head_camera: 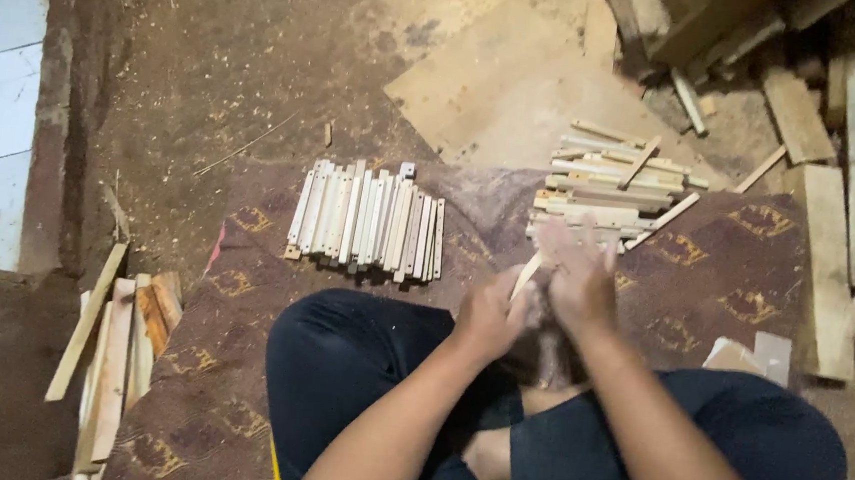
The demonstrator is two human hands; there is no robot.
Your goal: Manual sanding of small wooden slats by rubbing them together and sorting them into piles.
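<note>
Two hands meeting above the lap, left hand (487, 314) closed around a thin pale wooden strip (526, 274), right hand (577, 276) blurred, fingers spread against its upper end, sorted row of strips (367, 218) ahead-left, loose pile (607, 187) just beyond, patterned rug (727, 261) beneath

we see: bare forearms, no sleeves | left hand (487, 319) and right hand (577, 281) ungloved, no rings we can make out | dark trousers | bare foot

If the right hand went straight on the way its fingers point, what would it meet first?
Probably the loose pile of sticks on the rug just past the fingertips of the right hand. The hand is blurred and depth is unclear, so it may pass above them.
</note>
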